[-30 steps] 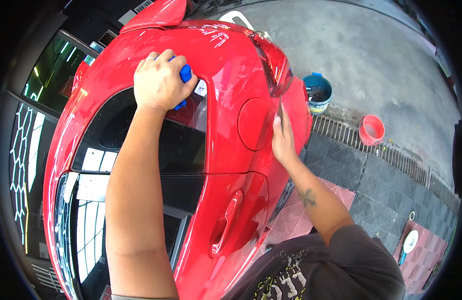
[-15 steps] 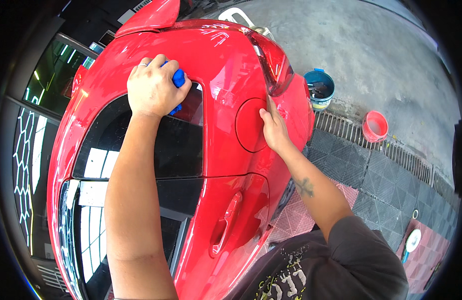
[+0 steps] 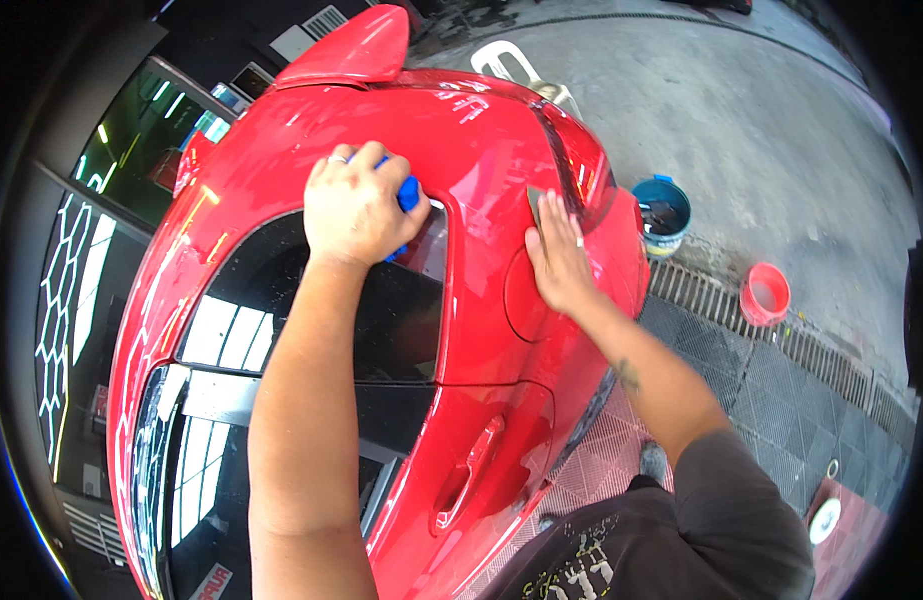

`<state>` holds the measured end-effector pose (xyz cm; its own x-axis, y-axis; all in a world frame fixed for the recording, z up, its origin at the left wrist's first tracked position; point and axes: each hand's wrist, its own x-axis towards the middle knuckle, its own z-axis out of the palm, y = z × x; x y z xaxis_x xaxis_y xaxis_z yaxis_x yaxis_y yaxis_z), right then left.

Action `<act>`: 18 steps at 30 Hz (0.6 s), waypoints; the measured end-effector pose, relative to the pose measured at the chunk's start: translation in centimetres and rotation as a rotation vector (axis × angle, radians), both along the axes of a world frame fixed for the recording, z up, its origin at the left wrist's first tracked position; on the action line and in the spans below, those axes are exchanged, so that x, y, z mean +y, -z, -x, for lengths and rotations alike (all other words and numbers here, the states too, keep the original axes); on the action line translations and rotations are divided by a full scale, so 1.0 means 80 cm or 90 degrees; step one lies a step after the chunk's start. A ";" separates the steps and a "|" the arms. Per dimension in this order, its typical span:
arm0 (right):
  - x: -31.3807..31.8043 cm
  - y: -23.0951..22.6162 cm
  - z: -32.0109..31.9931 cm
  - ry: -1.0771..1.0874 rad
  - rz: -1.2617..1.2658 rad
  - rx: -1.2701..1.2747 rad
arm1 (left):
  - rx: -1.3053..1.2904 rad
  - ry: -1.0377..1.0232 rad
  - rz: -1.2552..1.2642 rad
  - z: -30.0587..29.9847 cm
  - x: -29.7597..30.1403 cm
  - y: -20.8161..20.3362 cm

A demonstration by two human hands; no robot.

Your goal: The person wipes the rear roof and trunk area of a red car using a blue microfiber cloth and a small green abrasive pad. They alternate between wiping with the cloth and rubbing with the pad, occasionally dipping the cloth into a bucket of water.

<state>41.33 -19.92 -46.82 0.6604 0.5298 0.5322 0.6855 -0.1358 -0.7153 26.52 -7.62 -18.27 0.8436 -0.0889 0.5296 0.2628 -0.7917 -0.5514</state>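
Note:
A red car's rear side [image 3: 491,180] fills the middle, with its dark side window [image 3: 381,320] and round fuel flap [image 3: 526,295]. My left hand [image 3: 359,210] is closed around a bunched blue cloth [image 3: 409,193], at the upper edge of the window. My right hand [image 3: 561,255] is at the panel between the fuel flap and the red tail light [image 3: 584,160]. Its fingers are straight and close together, holding a thin grey flat piece [image 3: 534,204] that shows beside them; the rest of it is hidden.
A red spoiler [image 3: 351,50] rises at the far end, and a door handle [image 3: 471,470] is nearer. On the floor at right stand a dark blue bucket [image 3: 661,215] and a pink bucket [image 3: 764,295] beside a drain grate [image 3: 711,290]. A white plastic chair [image 3: 506,60] stands behind the car.
The view has shifted, so the car sits further right and lower. My right hand has turned from edge-on to flatter and moved toward the tail light. The left hand keeps the blue cloth.

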 end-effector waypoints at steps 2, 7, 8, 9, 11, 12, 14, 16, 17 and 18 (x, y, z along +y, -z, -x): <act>0.035 -0.048 -0.076 0.019 -0.002 -0.027 | -0.012 0.013 -0.017 -0.007 -0.002 -0.004; 0.024 -0.051 -0.072 0.002 0.028 -0.014 | -0.014 0.016 -0.023 -0.009 0.002 0.008; 0.006 -0.017 -0.029 -0.027 0.017 -0.045 | -0.018 0.024 -0.021 -0.005 0.003 0.008; -0.021 0.003 0.015 -0.092 0.010 -0.036 | -0.010 -0.003 -0.016 0.001 0.002 0.008; -0.035 0.001 0.021 -0.103 0.075 -0.071 | -0.025 0.002 -0.033 0.009 -0.001 0.005; -0.025 -0.012 -0.005 -0.069 0.077 -0.108 | -0.034 0.016 -0.042 0.005 -0.003 0.004; 0.010 -0.054 -0.095 -0.048 0.083 -0.056 | -0.037 0.039 -0.036 -0.009 -0.005 0.000; 0.020 -0.095 -0.182 -0.117 0.085 0.056 | -0.049 0.047 -0.036 -0.021 -0.007 -0.001; 0.009 -0.098 -0.207 -0.136 0.053 0.042 | -0.051 0.042 -0.034 -0.024 -0.009 -0.002; -0.003 -0.099 -0.230 -0.151 0.022 0.030 | -0.052 0.042 -0.030 -0.029 -0.009 -0.002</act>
